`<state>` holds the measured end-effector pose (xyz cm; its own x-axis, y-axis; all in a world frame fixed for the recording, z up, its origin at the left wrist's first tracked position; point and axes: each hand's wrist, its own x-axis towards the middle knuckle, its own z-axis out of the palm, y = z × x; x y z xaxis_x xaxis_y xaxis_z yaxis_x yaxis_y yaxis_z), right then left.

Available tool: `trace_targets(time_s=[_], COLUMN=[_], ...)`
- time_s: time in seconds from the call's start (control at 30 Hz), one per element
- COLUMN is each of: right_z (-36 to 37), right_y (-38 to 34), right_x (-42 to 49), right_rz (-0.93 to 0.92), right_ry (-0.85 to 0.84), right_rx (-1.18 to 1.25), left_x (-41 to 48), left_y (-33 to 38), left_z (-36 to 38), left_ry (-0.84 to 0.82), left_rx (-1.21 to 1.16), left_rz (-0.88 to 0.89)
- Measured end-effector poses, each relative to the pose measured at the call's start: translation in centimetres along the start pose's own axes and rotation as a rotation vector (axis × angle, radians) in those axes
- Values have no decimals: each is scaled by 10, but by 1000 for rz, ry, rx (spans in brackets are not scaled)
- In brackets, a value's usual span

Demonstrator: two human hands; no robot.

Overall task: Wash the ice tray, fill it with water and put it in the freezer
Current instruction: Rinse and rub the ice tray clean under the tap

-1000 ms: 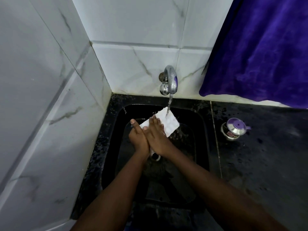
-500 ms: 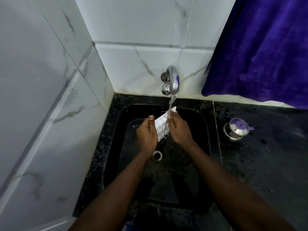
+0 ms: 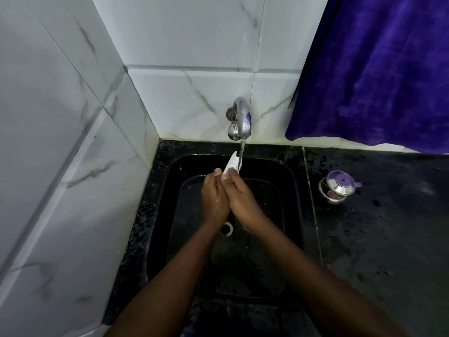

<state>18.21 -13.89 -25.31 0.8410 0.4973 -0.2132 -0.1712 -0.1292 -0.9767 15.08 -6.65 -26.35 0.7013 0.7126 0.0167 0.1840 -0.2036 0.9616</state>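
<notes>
White plastic ice tray (image 3: 232, 164) stands on edge over the far end of the glossy black rectangular sink (image 3: 165, 190), its top corner in the stream (image 3: 241, 152) from the curved chrome tap (image 3: 241, 117). The left hand (image 3: 215, 198) and right hand (image 3: 243, 198) clasp it between them. A lidded round steel pot (image 3: 339, 187) sits near the sink's right rim.

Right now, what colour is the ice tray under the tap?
The ice tray is white, seen best in the head view.
</notes>
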Motion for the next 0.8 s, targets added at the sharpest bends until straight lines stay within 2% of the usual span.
trace_targets(time_s=[0.07,0.17,0.23,0.3,0.4,0.47,0.53,0.6,0.7,0.8], right_z=[1,-7,-16,-23,-36,-47,-61,-77,-104,-125], right_y=[-6,-6,0,11,22,24,23,19,13,5], right_x=[6,15,19,21,22,23,24,27,33,40], right_rz=[123,183,231,279,278,263,245,260,329,335], right_ry=[22,134,272,414,578,601,579,524,369,270], right_rx=[178,489,481,375,182,211,229,224,177,15], left_x=[-6,-15,-16,-15,-1,18,41,59,76,84], left_y=[3,1,-8,-17,-27,-33,-32,-30,-25,-22], left_z=[5,7,6,5,2,-3,-10,-16,-24,-29], left_ry=[-77,-196,-306,-397,-320,-262,-267,-294,-329,-359], left_rx=[32,121,128,110,146,297,512,576,273,-83], left_rz=[86,118,115,113,125,129,38,-149,-395,-622])
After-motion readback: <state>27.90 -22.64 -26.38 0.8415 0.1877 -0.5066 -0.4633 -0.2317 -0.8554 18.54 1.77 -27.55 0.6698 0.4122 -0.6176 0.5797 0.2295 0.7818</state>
